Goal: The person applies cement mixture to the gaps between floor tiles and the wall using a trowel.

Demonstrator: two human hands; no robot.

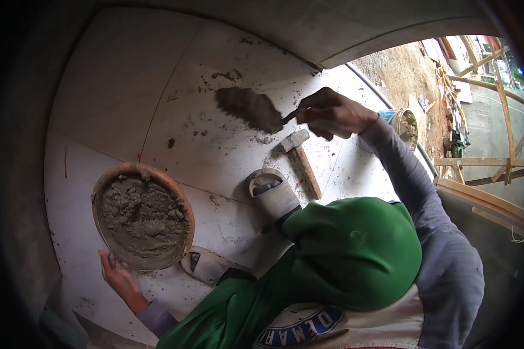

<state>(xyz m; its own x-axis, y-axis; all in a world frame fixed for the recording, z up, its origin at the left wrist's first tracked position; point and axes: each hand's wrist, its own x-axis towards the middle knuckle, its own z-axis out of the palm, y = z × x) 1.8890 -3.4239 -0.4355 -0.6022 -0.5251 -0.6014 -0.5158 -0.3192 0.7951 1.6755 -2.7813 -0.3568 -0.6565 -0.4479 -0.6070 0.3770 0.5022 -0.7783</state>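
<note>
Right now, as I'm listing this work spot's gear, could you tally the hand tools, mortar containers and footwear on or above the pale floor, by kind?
Trowel: 1
Hammer: 1
Basin: 1
Bucket: 1
Sandals: 2
Total: 6

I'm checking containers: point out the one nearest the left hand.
The round basin with the orange-brown rim: the left hand is at its edge. The other, a bucket, is partly hidden by the right forearm.
</note>
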